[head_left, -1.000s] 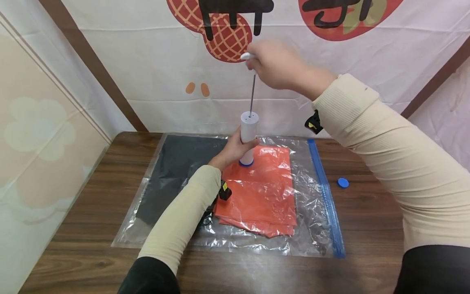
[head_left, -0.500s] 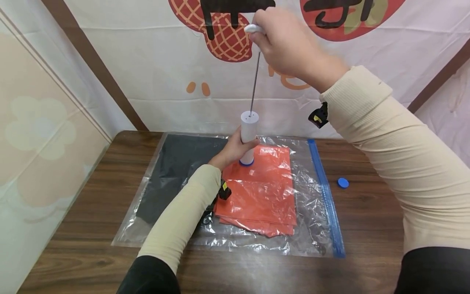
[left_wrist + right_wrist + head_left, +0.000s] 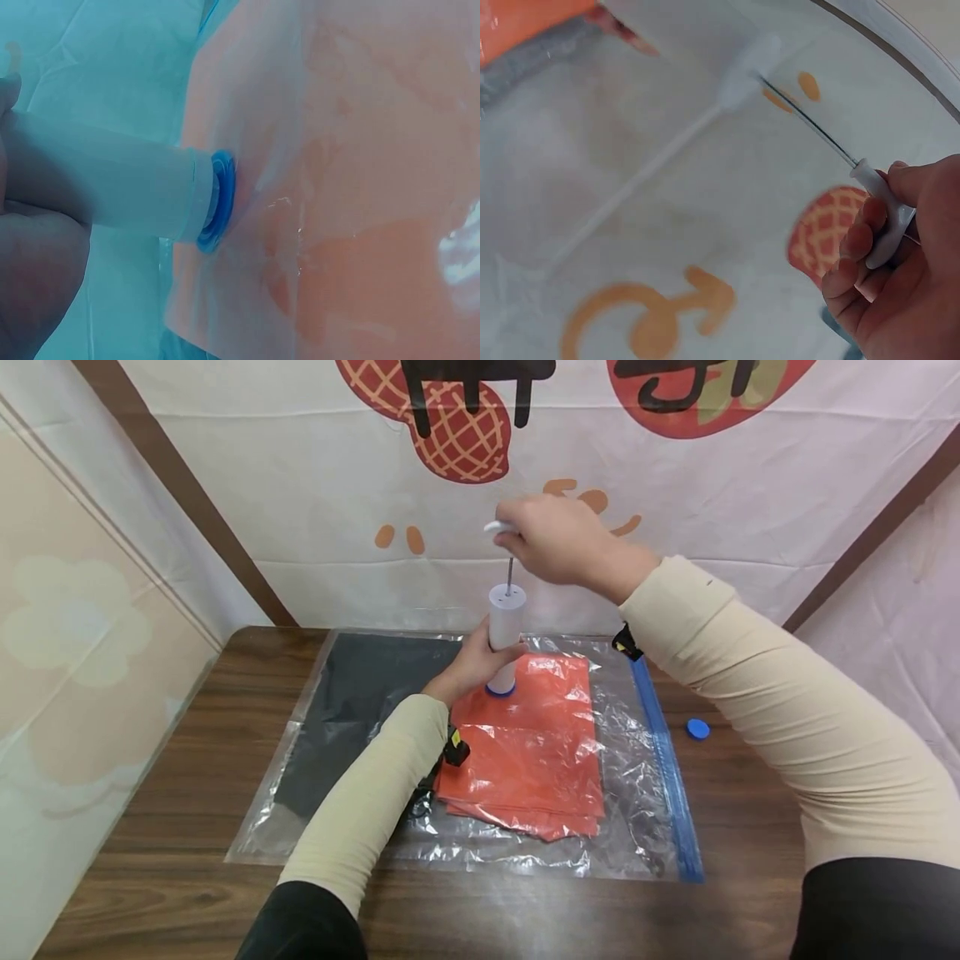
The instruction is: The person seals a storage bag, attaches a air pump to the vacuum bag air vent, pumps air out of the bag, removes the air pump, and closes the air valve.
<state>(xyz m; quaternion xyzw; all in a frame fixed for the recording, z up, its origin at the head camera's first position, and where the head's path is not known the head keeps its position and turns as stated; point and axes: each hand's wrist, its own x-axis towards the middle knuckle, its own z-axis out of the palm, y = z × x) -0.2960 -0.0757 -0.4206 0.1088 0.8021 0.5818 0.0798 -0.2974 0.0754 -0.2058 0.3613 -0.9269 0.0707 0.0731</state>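
A white hand pump [image 3: 507,618] stands upright on a clear vacuum storage bag [image 3: 630,777], its lower end on the bag's blue valve [image 3: 219,201]. My left hand [image 3: 476,662] grips the pump's barrel low down. My right hand [image 3: 562,539] holds the white pump handle [image 3: 889,214] above it, fingers curled round the grip. Between handle and barrel top, a short length of thin metal rod [image 3: 510,577] shows. Inside the bag lie a folded orange cloth [image 3: 525,760] and a dark folded cloth [image 3: 360,693], the latter partly behind my left forearm.
A small blue cap [image 3: 698,729] lies on the wooden table [image 3: 165,827], right of the bag's blue zip edge [image 3: 667,777]. Printed fabric [image 3: 300,485] hangs behind the table, with another sheet [image 3: 82,635] at the left.
My right hand first rose with the handle, lengthening the exposed rod, then came down well below its earlier height. My left hand and the barrel have stayed in place.
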